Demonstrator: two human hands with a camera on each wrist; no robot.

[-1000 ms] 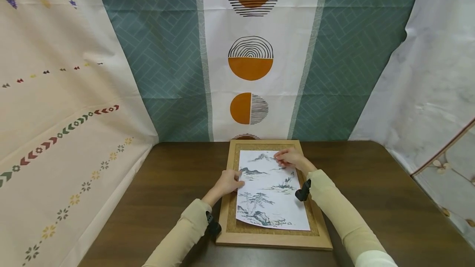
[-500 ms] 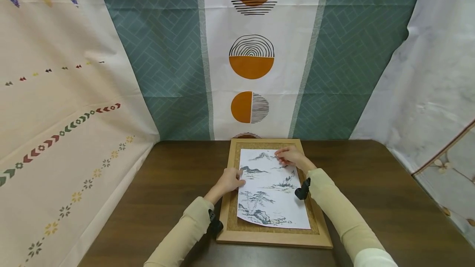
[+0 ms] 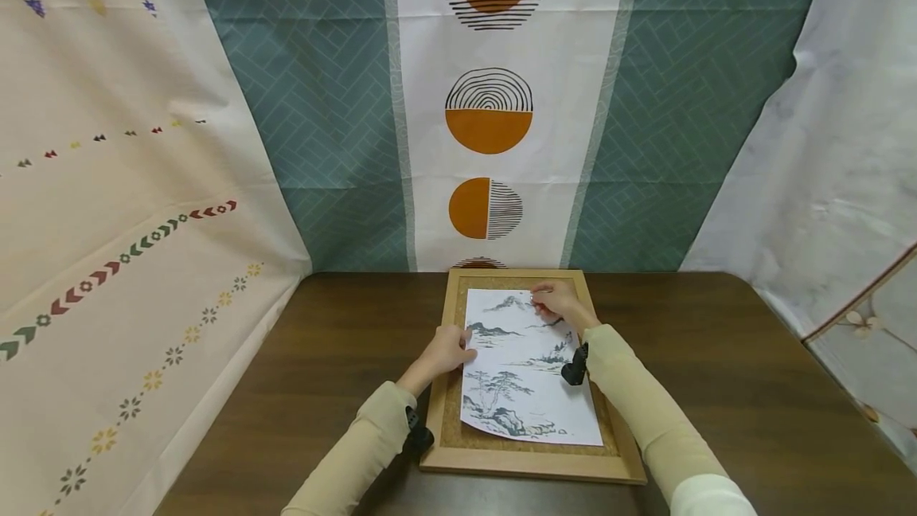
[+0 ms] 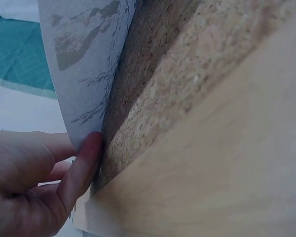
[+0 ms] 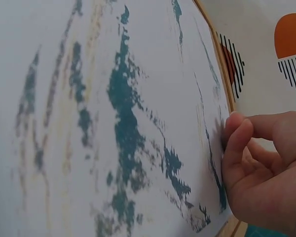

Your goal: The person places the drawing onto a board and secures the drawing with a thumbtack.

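Note:
A white sheet of paper printed with ink landscapes lies over a cork board in a pale wooden frame. My left hand pinches the sheet's left edge; in the left wrist view the thumb presses the edge, with the paper bowed up from the cork. Near the sheet's upper part, my right hand holds thumb and index tips together over a small pale thing, mostly hidden. The right wrist view shows those fingertips right at the paper's surface. The lower left corner curls up.
The framed board lies on a dark wooden table, its far end near the back edge. Behind hangs a green and white cloth with orange circles. A cream patterned cloth hangs at left, a whitish one at right.
My right hand has turned slightly and its wrist has shifted left, fingertips staying near the same spot on the sheet. My left hand keeps its grip on the paper's edge.

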